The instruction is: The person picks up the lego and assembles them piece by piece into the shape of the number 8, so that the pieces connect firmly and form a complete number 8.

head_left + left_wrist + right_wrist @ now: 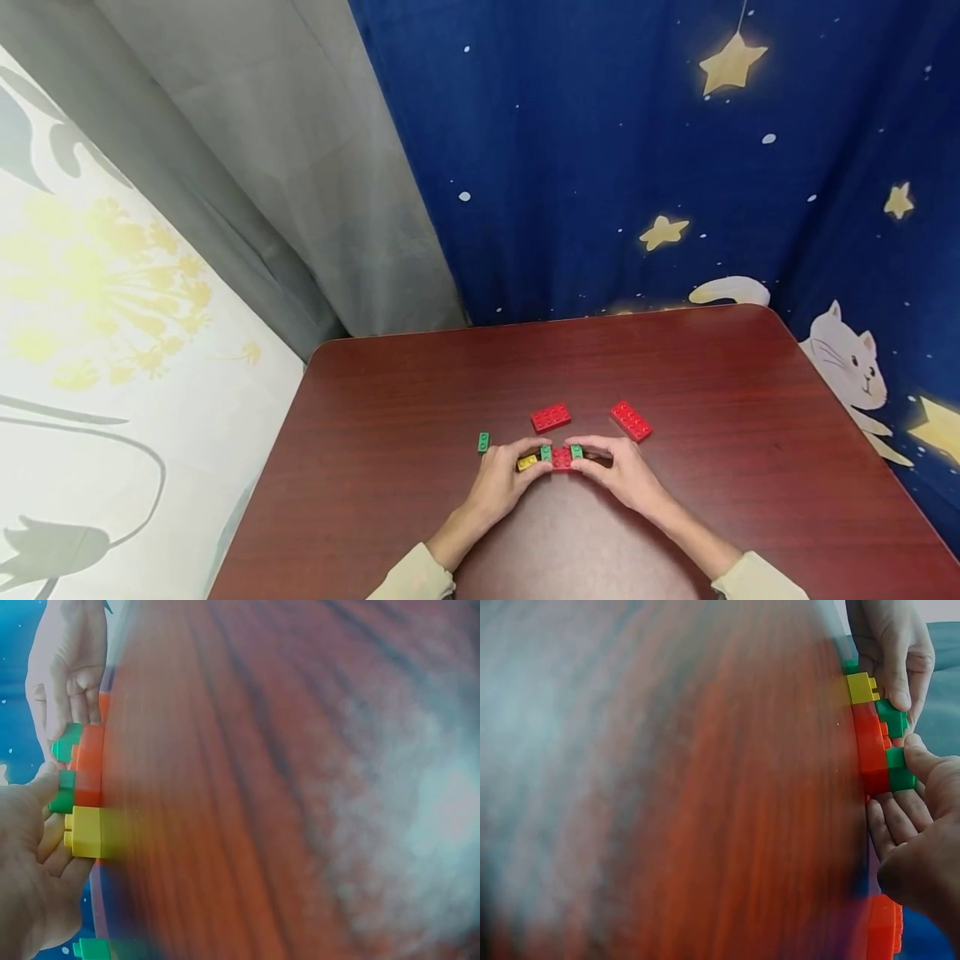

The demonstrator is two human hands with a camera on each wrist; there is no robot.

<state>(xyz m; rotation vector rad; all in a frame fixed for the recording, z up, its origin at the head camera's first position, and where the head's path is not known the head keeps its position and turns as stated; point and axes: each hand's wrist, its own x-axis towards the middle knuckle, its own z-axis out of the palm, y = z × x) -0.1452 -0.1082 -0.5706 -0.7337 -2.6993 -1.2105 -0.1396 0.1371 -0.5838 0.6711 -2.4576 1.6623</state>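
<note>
Both hands closed on the small brick assembly [553, 457] near the front middle of the table [420, 392], left hand [501, 483] pinching its yellow end, right hand [624, 473] its green end, probably to steady it for pressing.

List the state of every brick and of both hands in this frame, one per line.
Brick assembly: joined, on the table, pinched from both sides.
Yellow brick: at the assembly's left end, under the left hand's fingers.
Left hand: pinching the assembly.
Right hand: pinching the assembly.
Two red bricks: loose, flat, untouched.
Single green brick: loose, apart.
</note>
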